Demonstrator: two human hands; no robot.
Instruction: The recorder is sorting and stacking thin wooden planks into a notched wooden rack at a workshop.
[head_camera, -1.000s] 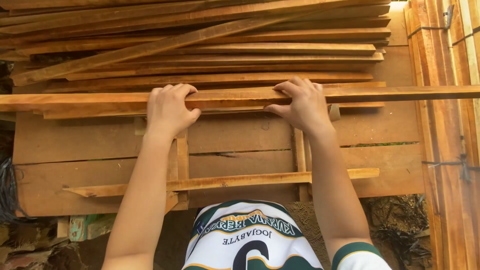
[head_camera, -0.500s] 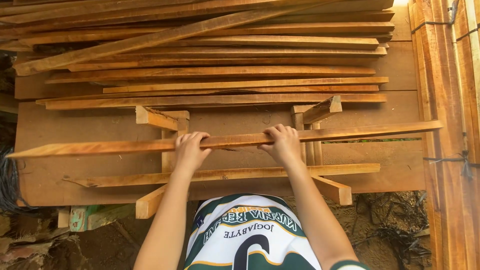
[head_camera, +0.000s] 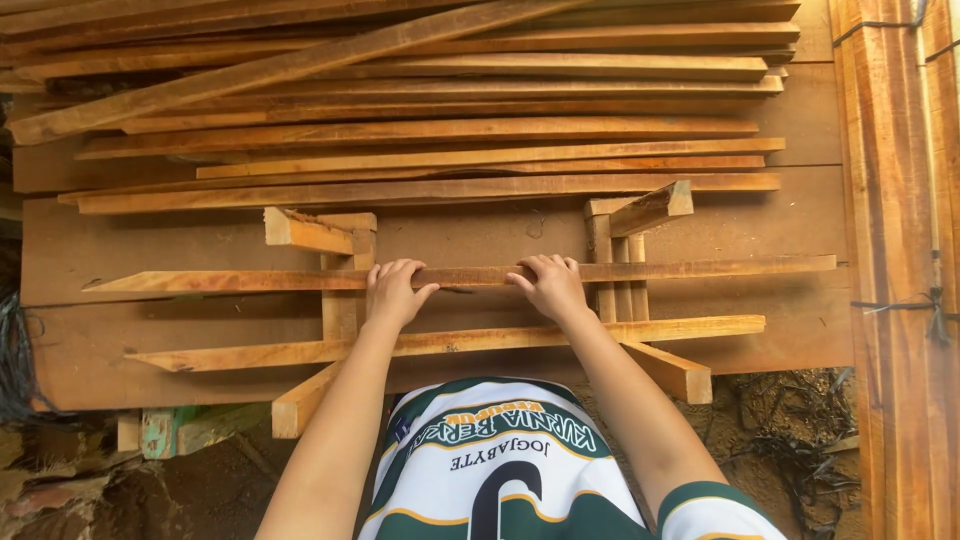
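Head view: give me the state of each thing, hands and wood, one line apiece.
Left hand: closed over the long slat, palm down.
Right hand: gripping the same slat.
Long slat: lying flat across two wooden supports.
Nearer slat: resting on the supports, untouched.
Slat pile: stacked loosely behind.
Bundled planks: tied at right.

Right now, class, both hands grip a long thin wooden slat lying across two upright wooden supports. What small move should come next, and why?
Probably let go. The long thin wooden slat already lies across the two upright wooden supports, parallel to the paler slat resting lower down. The left hand and right hand grip it near the middle, so it looks level and settled.
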